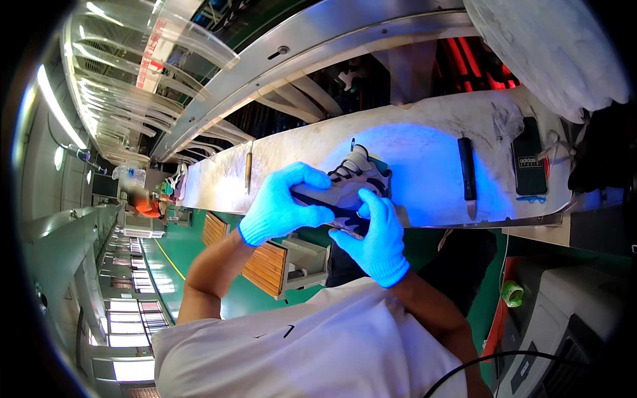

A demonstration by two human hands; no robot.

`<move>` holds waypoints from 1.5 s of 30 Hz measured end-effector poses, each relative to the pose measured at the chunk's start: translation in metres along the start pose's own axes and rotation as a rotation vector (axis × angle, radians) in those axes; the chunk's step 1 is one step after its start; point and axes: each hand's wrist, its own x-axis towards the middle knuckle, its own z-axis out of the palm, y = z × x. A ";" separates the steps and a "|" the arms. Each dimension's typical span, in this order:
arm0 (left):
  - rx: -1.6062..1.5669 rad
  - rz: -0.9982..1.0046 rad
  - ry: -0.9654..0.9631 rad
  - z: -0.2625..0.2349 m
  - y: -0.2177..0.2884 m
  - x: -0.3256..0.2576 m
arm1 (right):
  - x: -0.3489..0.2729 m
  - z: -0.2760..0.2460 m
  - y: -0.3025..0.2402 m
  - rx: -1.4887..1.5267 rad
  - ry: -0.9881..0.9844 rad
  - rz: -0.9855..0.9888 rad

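Observation:
A grey and dark sneaker (353, 174) is held between my two hands at the near edge of the workbench, under a blue light. My left hand (282, 204), in a knitted glove that looks blue in this light, is closed around one end of it. My right hand (377, 242), gloved alike, grips the sole edge and side with thumb and fingers. The shoe's laces and tongue face up. Part of its lower side is hidden by the fingers.
On the pale workbench (424, 126) lie a black-handled knife (468, 174), a dark flat case (529, 166) and a thin wooden-handled tool (249, 171). A metal rail (312, 46) with hanging strips runs behind. White plastic sheeting (554, 50) hangs at right. A slatted wooden rack (265, 265) stands below.

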 end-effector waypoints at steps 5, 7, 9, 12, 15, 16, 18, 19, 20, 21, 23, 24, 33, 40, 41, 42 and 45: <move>-0.037 0.094 -0.053 -0.009 -0.018 0.008 | 0.005 0.001 0.009 -0.036 -0.038 -0.038; -0.063 0.118 -0.077 -0.013 -0.025 0.011 | 0.009 0.003 0.012 -0.053 -0.043 -0.059; -0.062 0.121 -0.091 -0.016 -0.025 0.012 | 0.013 0.003 0.014 -0.057 -0.037 -0.082; -0.071 0.119 -0.106 -0.020 -0.030 0.016 | 0.019 0.003 0.016 -0.053 -0.049 -0.093; -0.115 0.094 -0.133 -0.026 -0.035 0.022 | 0.027 0.002 0.019 -0.011 -0.086 -0.046; -0.134 0.083 -0.144 -0.028 -0.037 0.024 | 0.030 0.002 0.019 0.009 -0.100 -0.022; -0.117 0.084 -0.188 -0.034 -0.042 0.033 | 0.040 0.002 0.020 0.041 -0.162 0.058; -0.103 0.085 -0.206 -0.038 -0.041 0.036 | 0.044 0.002 0.019 0.061 -0.193 0.093; -0.068 0.097 -0.217 -0.040 -0.040 0.039 | 0.046 0.002 0.018 0.047 -0.211 0.109; -0.033 0.110 -0.229 -0.041 -0.038 0.041 | 0.048 0.002 0.017 0.032 -0.227 0.125; 0.083 0.051 -0.311 -0.047 -0.030 0.049 | 0.051 0.002 0.012 -0.008 -0.259 0.135; 0.161 -0.020 -0.384 -0.051 -0.025 0.058 | 0.053 0.003 0.009 -0.038 -0.273 0.131; 0.690 -0.299 -0.496 -0.015 0.001 0.094 | 0.044 0.024 0.009 -0.043 -0.206 0.050; 0.456 0.313 -0.417 -0.033 0.019 0.022 | 0.000 -0.005 -0.003 0.132 -0.075 0.109; 0.494 0.372 -0.370 -0.029 0.008 0.019 | -0.004 -0.003 0.000 0.108 -0.045 0.051; 0.500 0.350 -0.352 -0.027 0.007 0.014 | -0.009 -0.004 0.002 0.046 -0.055 0.048; 0.465 0.311 -0.330 -0.023 -0.001 0.007 | -0.029 -0.006 0.013 -0.046 -0.052 0.104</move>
